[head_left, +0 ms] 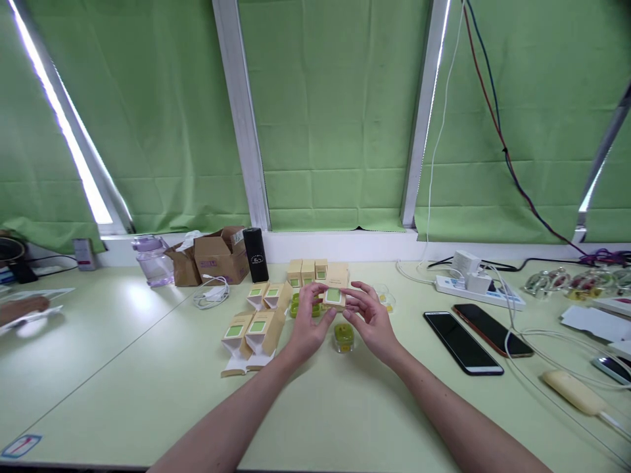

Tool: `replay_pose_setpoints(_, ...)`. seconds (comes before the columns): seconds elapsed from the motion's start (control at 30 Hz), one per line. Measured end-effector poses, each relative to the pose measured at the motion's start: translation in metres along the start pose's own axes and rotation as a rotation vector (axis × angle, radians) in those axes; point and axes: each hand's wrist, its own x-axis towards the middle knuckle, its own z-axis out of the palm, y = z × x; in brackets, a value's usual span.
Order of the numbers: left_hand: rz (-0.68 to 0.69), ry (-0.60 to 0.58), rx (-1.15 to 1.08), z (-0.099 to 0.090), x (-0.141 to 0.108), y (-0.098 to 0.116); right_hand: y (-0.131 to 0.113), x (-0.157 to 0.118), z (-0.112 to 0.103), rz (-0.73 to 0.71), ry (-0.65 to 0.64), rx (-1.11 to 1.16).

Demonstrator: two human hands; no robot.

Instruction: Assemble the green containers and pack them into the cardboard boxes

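A small beige cardboard box (334, 299) with a green label is held up between my two hands. My left hand (309, 325) grips its left side with fingers and thumb, and my right hand (373, 325) has its fingertips at the right side. Just below on the table stands a small clear jar (344, 337) with green on top. Behind my left hand, a green item (294, 306) is partly hidden. To the left lie several similar boxes (257, 327) with open white flaps. Farther back, several more beige boxes (308, 270) stand in a row.
Two phones (462, 341) and a white power strip (486, 292) with cables lie at right. A clear flower-shaped piece (387, 301) sits behind my right hand. Back left are a purple bottle (154, 263), cardboard box (221, 257) and black cylinder (256, 255). Another person's hand (22, 309) shows far left.
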Motion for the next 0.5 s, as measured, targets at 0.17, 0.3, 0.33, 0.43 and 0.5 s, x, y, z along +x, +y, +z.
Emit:
replay_pose_setpoints(0.17, 0.059, 0.033, 0.166, -0.0002, -0.0004, 0.0021, 0.0028, 0.0006, -0.0004, -0.027, -0.006, -0.064)
replay_pose_setpoints(0.3, 0.082, 0.035, 0.268, -0.0004, -0.0013, 0.0066, 0.0041, 0.0008, -0.0006, -0.043, -0.015, -0.118)
replay_pose_setpoints(0.33, 0.092, 0.031, 0.284, -0.0004, -0.0014, 0.0074, 0.0035, 0.0004, -0.0006, -0.047, -0.016, -0.139)
replay_pose_setpoints(0.43, 0.115, 0.021, 0.302, -0.0002, -0.0014, 0.0087, -0.0005, -0.0018, 0.0000, -0.066, -0.023, -0.209)
replay_pose_setpoints(0.5, 0.112, 0.016, 0.283, 0.0001, -0.0011, 0.0087, -0.0037, -0.0037, 0.0009, -0.081, -0.029, -0.241)
